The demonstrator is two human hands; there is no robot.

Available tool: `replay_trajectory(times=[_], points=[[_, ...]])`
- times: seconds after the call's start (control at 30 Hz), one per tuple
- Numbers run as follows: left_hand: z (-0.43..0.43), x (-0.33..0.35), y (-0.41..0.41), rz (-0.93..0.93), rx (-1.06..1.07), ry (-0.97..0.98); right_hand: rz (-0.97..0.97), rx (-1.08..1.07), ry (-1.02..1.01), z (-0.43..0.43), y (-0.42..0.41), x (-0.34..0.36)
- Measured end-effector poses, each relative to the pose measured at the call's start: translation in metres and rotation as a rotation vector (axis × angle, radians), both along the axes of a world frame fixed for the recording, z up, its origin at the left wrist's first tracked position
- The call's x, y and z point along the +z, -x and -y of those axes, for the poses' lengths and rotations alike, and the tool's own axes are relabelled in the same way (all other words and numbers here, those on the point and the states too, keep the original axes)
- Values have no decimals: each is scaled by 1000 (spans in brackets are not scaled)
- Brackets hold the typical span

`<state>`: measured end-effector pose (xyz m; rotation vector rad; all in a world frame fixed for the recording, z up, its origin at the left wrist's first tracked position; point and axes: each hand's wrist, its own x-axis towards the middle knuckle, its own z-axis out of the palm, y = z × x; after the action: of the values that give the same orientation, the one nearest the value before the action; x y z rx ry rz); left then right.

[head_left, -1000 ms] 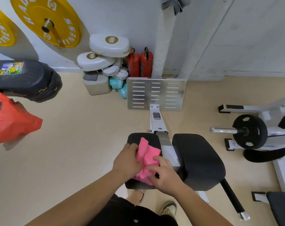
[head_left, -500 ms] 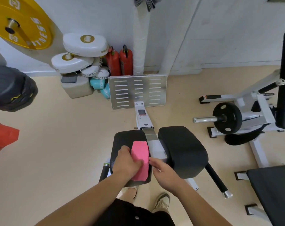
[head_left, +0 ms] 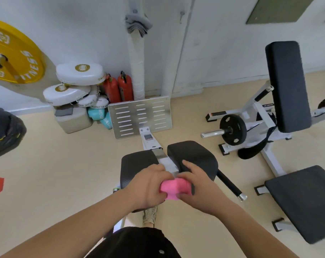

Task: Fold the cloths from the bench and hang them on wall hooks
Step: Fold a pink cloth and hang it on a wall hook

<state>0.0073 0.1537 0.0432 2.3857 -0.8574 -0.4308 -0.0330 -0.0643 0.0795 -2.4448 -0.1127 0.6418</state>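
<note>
A small pink cloth (head_left: 173,189), folded into a compact wad, is lifted just above the near edge of the black padded bench (head_left: 193,157). My left hand (head_left: 148,185) grips its left side and my right hand (head_left: 197,185) grips its right side, fingers curled over it. On the white wall straight ahead a grey cloth (head_left: 138,25) hangs from a hook. A bare hook (head_left: 182,14) sits to its right on the wall.
A slotted metal footplate (head_left: 141,116) leans at the wall beyond the bench. White pads (head_left: 79,73), red extinguishers (head_left: 118,87) and a yellow weight plate (head_left: 12,54) stand at left. A second bench and backrest (head_left: 288,86) with a black plate (head_left: 232,129) occupy the right.
The pink cloth lay flat on the left pad under my left hand; now both hands have gathered it into a wad and lifted it off the pad. The view tilted up toward the wall.
</note>
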Motion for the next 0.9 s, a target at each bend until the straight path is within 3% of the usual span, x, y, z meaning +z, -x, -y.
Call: replay_trajectory(times=[0.13,0.27,0.33,0.43,0.53,0.67,0.9], points=[[-12,45,45,1,6,110,-36,-115,-121,1,55,36],[-29,62,90,-406,194,142,24,-393,-329,3,115,46],[-39,65,112,-612,259,253,-39,-561,-511,0,142,46],[-44,75,134,-743,377,466,-108,-718,-742,-7,171,49],[-47,87,135,-784,469,637,-114,-749,-783,-13,178,59],[-69,101,122,-797,494,669,-110,-742,-759,-31,166,67],[-187,103,50,-708,741,714,-45,-583,-687,-150,46,75]])
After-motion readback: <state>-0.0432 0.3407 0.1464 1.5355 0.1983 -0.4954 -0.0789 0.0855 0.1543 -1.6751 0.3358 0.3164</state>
